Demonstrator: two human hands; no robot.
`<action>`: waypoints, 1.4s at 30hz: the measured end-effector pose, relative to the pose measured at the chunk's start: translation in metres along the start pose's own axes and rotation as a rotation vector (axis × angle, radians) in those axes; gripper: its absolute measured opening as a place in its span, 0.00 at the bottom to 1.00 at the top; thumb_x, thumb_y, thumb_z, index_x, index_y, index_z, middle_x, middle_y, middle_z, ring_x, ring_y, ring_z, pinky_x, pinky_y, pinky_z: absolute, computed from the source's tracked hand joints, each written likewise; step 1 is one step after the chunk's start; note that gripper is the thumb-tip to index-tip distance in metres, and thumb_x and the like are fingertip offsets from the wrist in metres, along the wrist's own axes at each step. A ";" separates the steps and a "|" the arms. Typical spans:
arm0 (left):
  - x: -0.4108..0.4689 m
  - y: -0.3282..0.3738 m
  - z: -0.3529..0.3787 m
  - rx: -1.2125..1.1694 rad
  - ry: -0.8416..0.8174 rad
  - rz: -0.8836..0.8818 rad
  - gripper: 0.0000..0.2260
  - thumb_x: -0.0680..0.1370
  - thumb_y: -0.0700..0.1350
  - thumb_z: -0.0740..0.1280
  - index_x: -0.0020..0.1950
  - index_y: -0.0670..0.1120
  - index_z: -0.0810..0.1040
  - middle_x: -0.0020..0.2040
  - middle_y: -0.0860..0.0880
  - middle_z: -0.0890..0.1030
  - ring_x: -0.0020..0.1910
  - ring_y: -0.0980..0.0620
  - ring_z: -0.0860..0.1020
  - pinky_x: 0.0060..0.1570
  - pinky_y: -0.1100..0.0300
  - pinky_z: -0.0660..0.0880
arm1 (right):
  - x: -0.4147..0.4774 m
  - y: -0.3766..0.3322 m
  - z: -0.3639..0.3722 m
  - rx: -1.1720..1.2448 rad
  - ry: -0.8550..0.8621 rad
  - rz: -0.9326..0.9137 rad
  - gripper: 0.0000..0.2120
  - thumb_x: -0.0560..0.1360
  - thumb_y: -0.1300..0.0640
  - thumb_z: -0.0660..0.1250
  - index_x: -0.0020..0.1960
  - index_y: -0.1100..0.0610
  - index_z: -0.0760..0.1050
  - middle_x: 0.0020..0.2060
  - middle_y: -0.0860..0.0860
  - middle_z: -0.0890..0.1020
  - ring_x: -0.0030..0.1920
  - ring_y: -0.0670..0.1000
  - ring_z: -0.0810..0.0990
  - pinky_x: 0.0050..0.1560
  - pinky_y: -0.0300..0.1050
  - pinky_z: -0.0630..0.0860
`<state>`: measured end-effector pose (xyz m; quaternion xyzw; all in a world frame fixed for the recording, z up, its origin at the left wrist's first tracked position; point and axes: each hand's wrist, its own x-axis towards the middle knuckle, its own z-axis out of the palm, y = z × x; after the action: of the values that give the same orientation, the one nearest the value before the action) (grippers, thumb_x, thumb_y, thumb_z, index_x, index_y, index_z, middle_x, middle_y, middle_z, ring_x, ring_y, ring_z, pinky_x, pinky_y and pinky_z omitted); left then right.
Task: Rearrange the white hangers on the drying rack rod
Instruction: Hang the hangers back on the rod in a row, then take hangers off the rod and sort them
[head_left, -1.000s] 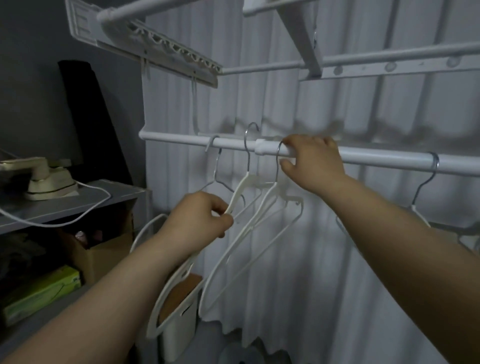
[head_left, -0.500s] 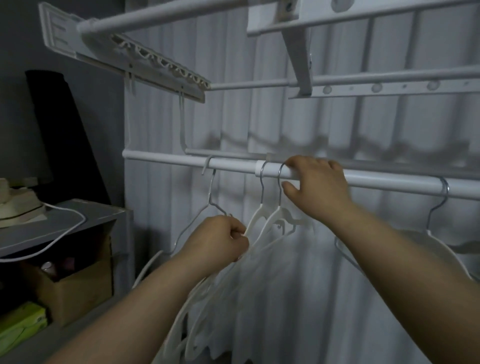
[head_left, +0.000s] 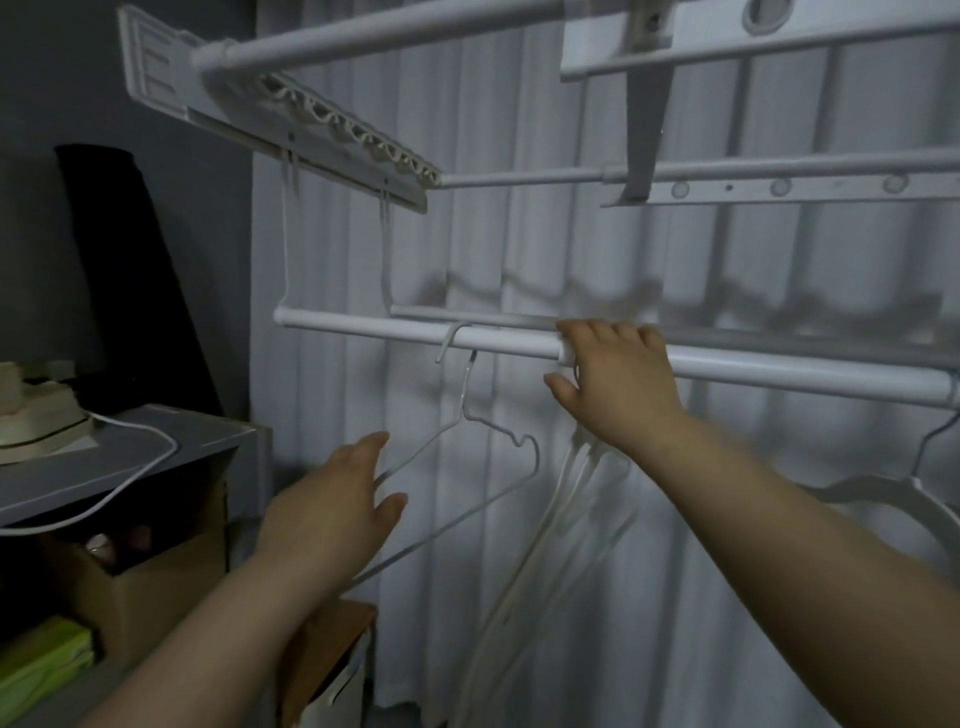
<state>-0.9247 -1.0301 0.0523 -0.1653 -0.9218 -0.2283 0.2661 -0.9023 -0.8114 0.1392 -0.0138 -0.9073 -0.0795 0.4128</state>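
The left hand (head_left: 337, 514), fingers straight and spread, is at the thin white wire hanger (head_left: 498, 441) hanging from the white horizontal rod (head_left: 363, 327). The right hand (head_left: 618, 384) curls over that rod above the white plastic hangers (head_left: 566, 509), which dangle downward.

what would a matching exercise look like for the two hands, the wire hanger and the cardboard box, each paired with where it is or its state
Things:
1 left hand
2 right hand
3 wire hanger
4 cardboard box

Places or states:
A under the grey shelf
B hooked on the drying rack rod
C fingers curled over the rod
D open, fingers spread, below the rod

Pairs: 1-D, 2-C, 3-B, 4-A
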 end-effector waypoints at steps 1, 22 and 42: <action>0.000 -0.004 0.002 0.036 -0.036 -0.013 0.25 0.78 0.53 0.57 0.73 0.53 0.53 0.65 0.50 0.72 0.58 0.51 0.75 0.46 0.61 0.70 | 0.000 0.000 0.002 -0.014 0.007 0.002 0.23 0.75 0.49 0.61 0.67 0.55 0.64 0.62 0.54 0.73 0.61 0.56 0.69 0.61 0.49 0.56; 0.042 0.012 0.007 -0.145 0.016 -0.002 0.14 0.77 0.50 0.62 0.46 0.41 0.81 0.42 0.43 0.82 0.41 0.48 0.77 0.38 0.61 0.68 | 0.003 0.012 0.008 -0.023 0.069 -0.077 0.21 0.74 0.54 0.62 0.66 0.55 0.67 0.60 0.55 0.75 0.58 0.57 0.71 0.56 0.47 0.59; -0.080 -0.051 -0.007 0.166 -0.024 -0.217 0.09 0.75 0.55 0.62 0.45 0.53 0.81 0.38 0.52 0.82 0.43 0.52 0.80 0.37 0.61 0.71 | -0.018 -0.039 -0.019 0.539 0.049 -0.385 0.11 0.74 0.57 0.64 0.54 0.60 0.78 0.51 0.57 0.81 0.55 0.58 0.73 0.56 0.45 0.63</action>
<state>-0.8787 -1.0909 -0.0050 -0.0449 -0.9530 -0.1768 0.2418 -0.8803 -0.8525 0.1330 0.2695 -0.8715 0.0866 0.4005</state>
